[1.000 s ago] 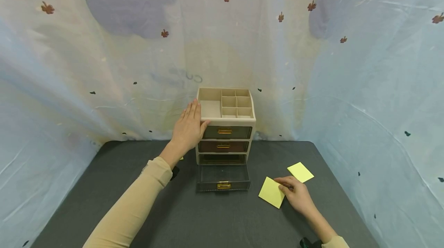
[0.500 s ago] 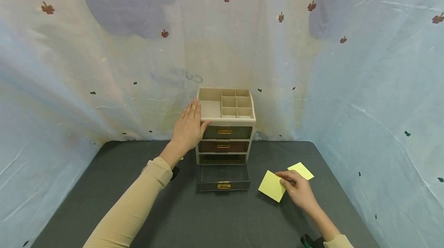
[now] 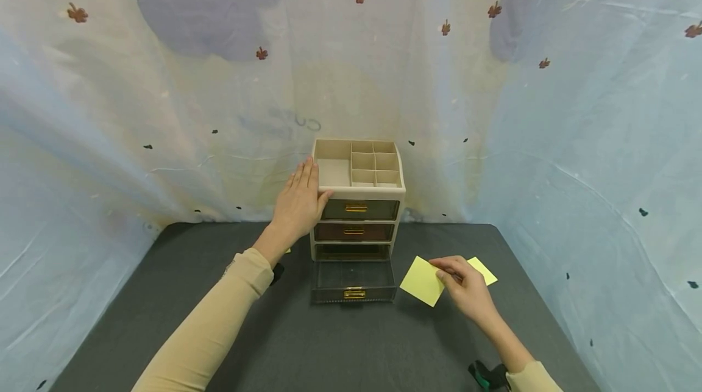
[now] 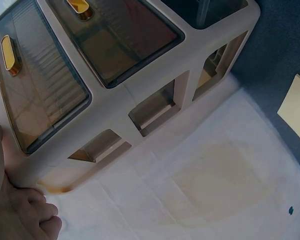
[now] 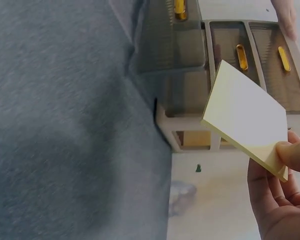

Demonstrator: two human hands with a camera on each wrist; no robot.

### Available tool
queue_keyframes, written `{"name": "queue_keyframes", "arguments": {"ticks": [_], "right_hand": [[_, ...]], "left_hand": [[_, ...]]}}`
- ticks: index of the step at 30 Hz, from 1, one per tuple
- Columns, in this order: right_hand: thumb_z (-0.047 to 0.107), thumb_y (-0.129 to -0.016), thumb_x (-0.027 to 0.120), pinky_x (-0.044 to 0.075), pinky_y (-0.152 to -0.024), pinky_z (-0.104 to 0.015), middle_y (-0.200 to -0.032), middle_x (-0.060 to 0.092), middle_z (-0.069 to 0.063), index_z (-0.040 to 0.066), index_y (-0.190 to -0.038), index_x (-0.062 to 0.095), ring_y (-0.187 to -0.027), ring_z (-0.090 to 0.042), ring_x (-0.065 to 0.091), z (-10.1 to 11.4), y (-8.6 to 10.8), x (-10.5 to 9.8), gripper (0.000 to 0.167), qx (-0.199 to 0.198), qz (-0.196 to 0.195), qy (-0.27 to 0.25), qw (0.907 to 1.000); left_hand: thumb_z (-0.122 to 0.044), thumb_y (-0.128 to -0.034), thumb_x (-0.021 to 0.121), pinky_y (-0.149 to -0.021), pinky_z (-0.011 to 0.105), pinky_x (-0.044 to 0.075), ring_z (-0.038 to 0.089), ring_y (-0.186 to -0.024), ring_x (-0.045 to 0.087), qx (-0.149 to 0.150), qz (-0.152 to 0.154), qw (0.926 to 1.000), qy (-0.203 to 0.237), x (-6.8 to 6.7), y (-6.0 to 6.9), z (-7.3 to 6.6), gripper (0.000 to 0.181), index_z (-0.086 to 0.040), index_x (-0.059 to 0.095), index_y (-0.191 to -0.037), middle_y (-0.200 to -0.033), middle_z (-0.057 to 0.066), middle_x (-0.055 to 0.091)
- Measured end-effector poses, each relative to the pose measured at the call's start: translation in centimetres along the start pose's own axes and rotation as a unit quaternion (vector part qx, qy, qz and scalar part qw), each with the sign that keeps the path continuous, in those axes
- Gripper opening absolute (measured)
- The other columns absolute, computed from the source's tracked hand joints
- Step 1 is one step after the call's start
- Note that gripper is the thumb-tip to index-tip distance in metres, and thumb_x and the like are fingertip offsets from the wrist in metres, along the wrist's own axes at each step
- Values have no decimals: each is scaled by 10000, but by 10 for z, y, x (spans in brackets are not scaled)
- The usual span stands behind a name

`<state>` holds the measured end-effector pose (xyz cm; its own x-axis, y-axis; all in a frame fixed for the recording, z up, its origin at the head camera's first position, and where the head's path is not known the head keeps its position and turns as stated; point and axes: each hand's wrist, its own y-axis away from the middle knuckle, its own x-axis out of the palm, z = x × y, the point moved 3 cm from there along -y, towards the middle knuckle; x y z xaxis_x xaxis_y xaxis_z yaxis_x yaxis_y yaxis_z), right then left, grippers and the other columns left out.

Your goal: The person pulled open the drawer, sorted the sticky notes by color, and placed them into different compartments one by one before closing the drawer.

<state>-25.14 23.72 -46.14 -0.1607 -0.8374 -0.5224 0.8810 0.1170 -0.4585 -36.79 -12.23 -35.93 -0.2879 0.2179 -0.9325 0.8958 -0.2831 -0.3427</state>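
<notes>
One square yellow pad (image 3: 422,281), tilted, corner toward the open drawer (image 3: 353,278).

Showing plain pale yellow on the sticky-note pad (image 3: 421,281) and the second pad (image 3: 485,270). Presenting plain cream on the organizer frame (image 3: 359,193). Displaying smoky grey-green on the top drawer (image 3: 379,210), reddish brown on the middle drawer (image 3: 378,233) and see-through dark grey on the bottom drawer (image 3: 353,274); gleaming gold on the drawer handles (image 3: 356,208). Covering the table (image 3: 340,346) in plain dark grey. Blending pale blue, lavender and beige patches on the curtain (image 3: 351,93), scattering reddish-brown leaf motifs and small dark-green flecks. Carrying plain light beige on both sleeves (image 3: 208,319).
</notes>
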Motion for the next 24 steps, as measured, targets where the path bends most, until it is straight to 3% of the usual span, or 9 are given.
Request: {"name": "queue_keyframes", "arguments": {"ticks": [6,16,24], "right_hand": [[18,-1010,671,575,-808,-220,-1121,688,-57,85,-1199,768,-995,-136,672,6,-11,11,224,-99,20,-195,9998],[-23,-1005,657,586,-847,-220,-1148,676,-120,43,-1195,762,-1034,-276,674,20,-29,35,227,-1,156,-832,9964],[5,-1003,673,603,-821,-272,-1140,678,-103,62,-1174,772,-1023,-287,676,27,-39,53,205,-4,250,-1018,9945]], "left_hand": [[-518,-1122,299,-1288,498,154,382,-1592,117,-5,-9,10000,42,0,0,0,793,43,98,-1645,-1726,200,-1],[-513,-1123,318,-1288,503,154,380,-1594,99,19,-41,10000,42,2,-1,1,792,50,119,-1642,-1725,205,12],[-511,-1124,311,-1290,495,143,374,-1595,93,-8,-27,10000,65,1,-1,0,786,44,113,-1645,-1727,199,3]]}}
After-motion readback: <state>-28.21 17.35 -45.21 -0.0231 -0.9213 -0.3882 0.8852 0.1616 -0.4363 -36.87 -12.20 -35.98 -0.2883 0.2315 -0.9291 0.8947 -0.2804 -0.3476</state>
